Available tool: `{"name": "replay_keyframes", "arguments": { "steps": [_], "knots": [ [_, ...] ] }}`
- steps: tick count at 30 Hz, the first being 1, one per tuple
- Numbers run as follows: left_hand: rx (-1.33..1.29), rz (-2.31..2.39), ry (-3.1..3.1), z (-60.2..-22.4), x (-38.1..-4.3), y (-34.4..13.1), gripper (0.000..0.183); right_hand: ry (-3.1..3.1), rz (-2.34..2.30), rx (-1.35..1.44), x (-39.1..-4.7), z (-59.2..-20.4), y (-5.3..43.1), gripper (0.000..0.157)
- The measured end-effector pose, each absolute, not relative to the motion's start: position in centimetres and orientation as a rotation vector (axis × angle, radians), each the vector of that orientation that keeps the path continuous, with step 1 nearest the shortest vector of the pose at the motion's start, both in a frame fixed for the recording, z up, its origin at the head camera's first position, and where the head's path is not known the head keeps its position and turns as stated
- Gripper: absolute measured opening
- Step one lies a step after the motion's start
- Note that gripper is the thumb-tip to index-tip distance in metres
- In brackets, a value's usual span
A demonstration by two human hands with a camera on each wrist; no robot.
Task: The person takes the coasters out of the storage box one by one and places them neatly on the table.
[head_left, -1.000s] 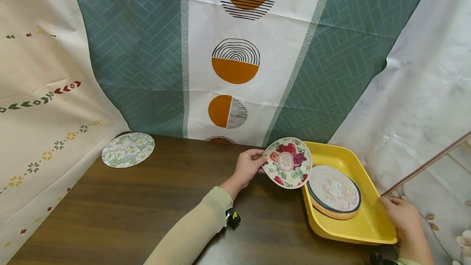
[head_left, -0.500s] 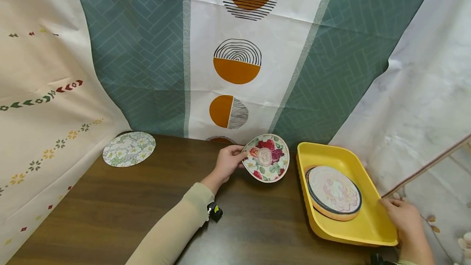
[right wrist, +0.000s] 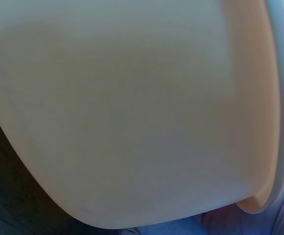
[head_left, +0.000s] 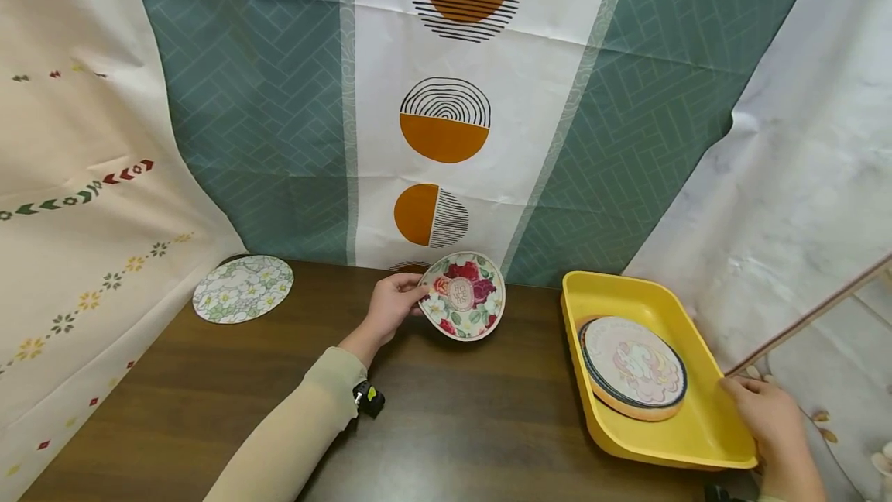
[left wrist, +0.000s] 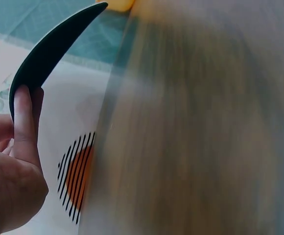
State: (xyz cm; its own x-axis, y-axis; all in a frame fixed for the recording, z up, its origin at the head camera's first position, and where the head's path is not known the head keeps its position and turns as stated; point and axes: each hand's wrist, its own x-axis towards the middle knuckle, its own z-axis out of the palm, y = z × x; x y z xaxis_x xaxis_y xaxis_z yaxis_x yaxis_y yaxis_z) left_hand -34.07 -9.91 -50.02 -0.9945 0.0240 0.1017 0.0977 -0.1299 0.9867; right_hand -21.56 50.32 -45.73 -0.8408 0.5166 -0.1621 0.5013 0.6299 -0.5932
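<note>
Between thumb and fingers, my left hand [head_left: 392,305] pinches the left edge of a round floral mat [head_left: 462,297], held up above the table in the head view. Red roses and white flowers cover its face. The left wrist view shows the dark, bent underside of the mat [left wrist: 54,46] and the left hand [left wrist: 14,166]. At the far right, my right hand [head_left: 770,417] grips the right rim of a yellow plastic bin [head_left: 707,428]. Inside the bin lies a stack of round mats [head_left: 634,362], a pale unicorn one on top. The bin's wall [right wrist: 132,122] fills the right wrist view.
Another round mat [head_left: 244,289], green and white with flowers, lies at the back left corner of the dark wooden table [head_left: 446,424]. Patterned cloths [head_left: 279,99] hang along the back and both sides.
My left hand has carried the floral mat leftward, away from the bin toward the middle of the table. My right hand stays on the bin's rim.
</note>
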Motion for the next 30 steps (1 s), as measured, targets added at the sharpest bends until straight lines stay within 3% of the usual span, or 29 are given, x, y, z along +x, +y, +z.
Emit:
{"name": "replay_keyframes", "arguments": {
  "steps": [30],
  "knots": [
    [0.025, -2.262, -2.093, -50.2, -33.1, -20.7, 0.038, -2.834, 0.993, -0.877, -21.5, -45.7, 50.2, 0.066]
  ]
}}
